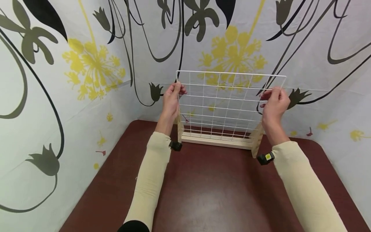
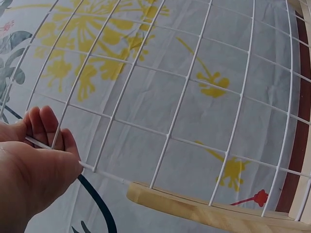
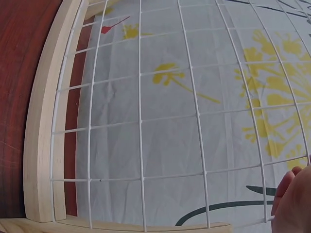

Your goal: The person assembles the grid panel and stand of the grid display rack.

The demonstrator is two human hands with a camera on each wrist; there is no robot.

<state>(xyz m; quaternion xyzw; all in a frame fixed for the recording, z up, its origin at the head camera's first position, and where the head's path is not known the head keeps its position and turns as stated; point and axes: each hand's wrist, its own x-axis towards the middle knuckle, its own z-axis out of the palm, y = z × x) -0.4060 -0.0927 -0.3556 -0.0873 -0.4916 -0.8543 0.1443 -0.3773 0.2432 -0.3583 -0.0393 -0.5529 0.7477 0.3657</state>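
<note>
A white wire grid panel (image 1: 220,101) stands upright in a pale wooden stand (image 1: 215,140) toward the back of the table. Its lower edge sits between the stand's long bars, seen in the right wrist view beside the wooden bar (image 3: 48,121). My left hand (image 1: 172,98) grips the panel's left side edge near the top. In the left wrist view, that hand (image 2: 43,155) has its fingers curled round the edge wire. On the opposite side, my right hand (image 1: 274,103) holds the panel's right edge, fingers bent; the right wrist view shows only part of this hand (image 3: 294,201).
The dark red-brown table (image 1: 208,187) stretches from the stand toward me. Behind it hangs a white cloth (image 1: 139,64) with yellow and grey flower prints. Small black cameras are strapped at both wrists, over cream sleeves (image 1: 153,164).
</note>
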